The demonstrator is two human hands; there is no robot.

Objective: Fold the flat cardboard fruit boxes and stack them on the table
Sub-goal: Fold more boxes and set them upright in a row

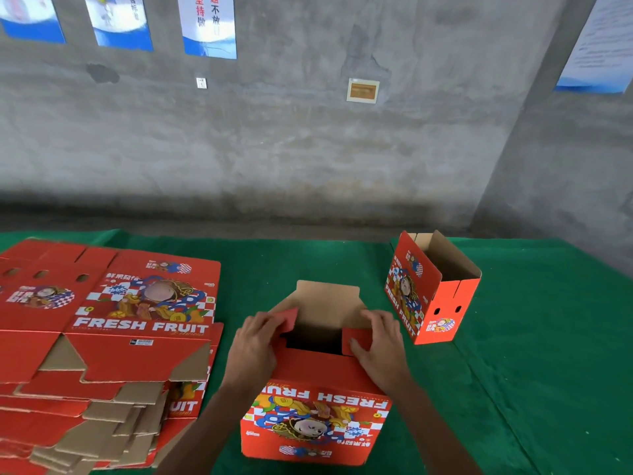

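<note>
A red "FRESH FRUIT" box (pixel 315 426) stands upside down in front of me on the green table (pixel 531 337), its bottom flaps partly folded and a brown flap raised at the far side. My left hand (pixel 253 344) holds the small red flap on the left. My right hand (pixel 380 341) presses the small red flap on the right, thumb on top. A dark gap shows between the flaps. A pile of flat red boxes (pixel 102 337) lies at the left. One folded box (pixel 431 289) stands upright at the right, open at the top.
A grey concrete wall (pixel 274 149) rises behind the table's far edge, with posters (pixel 209 25) pinned high up. Green cloth lies bare between the flat pile and the folded box, and to the right of that box.
</note>
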